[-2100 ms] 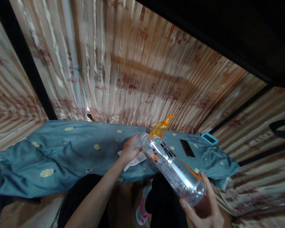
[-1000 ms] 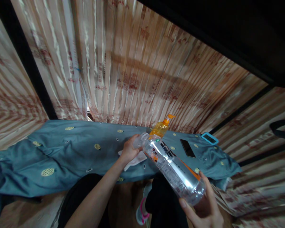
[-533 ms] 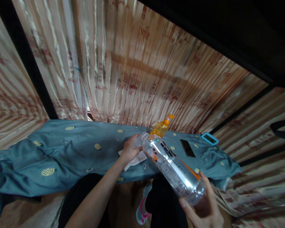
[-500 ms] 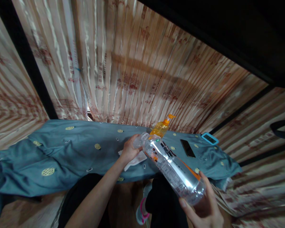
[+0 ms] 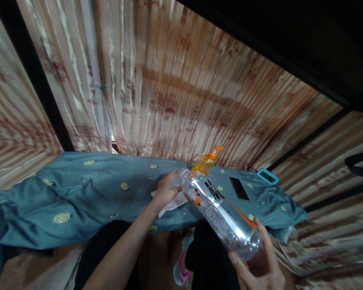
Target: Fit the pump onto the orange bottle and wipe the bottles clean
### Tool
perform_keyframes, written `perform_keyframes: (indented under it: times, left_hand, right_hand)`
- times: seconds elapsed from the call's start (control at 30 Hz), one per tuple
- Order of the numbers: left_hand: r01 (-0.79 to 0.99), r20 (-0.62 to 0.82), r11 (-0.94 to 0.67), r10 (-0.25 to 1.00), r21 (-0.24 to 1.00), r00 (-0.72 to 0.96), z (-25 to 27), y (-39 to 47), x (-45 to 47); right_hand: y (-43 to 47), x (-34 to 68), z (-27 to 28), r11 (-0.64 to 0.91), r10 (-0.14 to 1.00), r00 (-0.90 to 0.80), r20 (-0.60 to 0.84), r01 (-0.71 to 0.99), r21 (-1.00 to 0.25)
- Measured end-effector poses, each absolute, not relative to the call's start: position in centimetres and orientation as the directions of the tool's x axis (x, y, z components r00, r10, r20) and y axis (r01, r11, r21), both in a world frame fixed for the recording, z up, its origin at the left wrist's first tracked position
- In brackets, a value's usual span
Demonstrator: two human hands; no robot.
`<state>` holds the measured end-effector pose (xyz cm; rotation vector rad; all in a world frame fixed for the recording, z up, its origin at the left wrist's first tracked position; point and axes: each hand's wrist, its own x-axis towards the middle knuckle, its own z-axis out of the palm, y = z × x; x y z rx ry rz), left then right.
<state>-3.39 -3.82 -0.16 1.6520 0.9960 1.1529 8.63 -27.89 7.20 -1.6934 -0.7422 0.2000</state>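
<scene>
My right hand [image 5: 263,262] grips the base of a large clear plastic bottle [image 5: 230,221] with a silver and orange label. The bottle is tilted, its neck low and pointing left. At its mouth is a small clear plastic cup [image 5: 176,181], with my left hand [image 5: 166,188] closed around it. Whether liquid is passing between them I cannot make out. A white tissue [image 5: 174,204] lies on the cloth below my left hand. Just behind the bottle's neck stands a yellow pump bottle [image 5: 204,162] with an orange top.
A grey-blue cloth [image 5: 103,197] with a pineapple pattern covers the surface before me. On its right side lie a dark phone [image 5: 238,188] and a blue-framed device [image 5: 268,176]. Striped curtains [image 5: 169,80] hang behind, with dark posts [image 5: 48,96]. My knees are at the near edge.
</scene>
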Motion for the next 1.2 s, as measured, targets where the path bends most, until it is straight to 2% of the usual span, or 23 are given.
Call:
perform_keyframes:
  times: [0.37,0.73,1.2]
  left_hand:
    - [0.152,0.26,-0.302,0.934,0.941,0.246,0.16,-3.88,-3.44]
    - [0.148,0.259,-0.3,0.933,0.942,0.248,0.4,-4.03,-3.52]
    - [0.153,0.274,-0.314,0.932,0.937,0.236,-0.36,-3.77,-3.36]
  right_hand:
    - [-28.02,8.54,7.08,-0.068,0.585,0.779,0.227,0.326,-0.943]
    - [-27.91,8.58,7.09,-0.059,0.569,0.776,0.273,0.369,-0.927]
    - [-28.23,8.93,6.42,-0.065,0.591,0.772,0.233,0.334,-0.94]
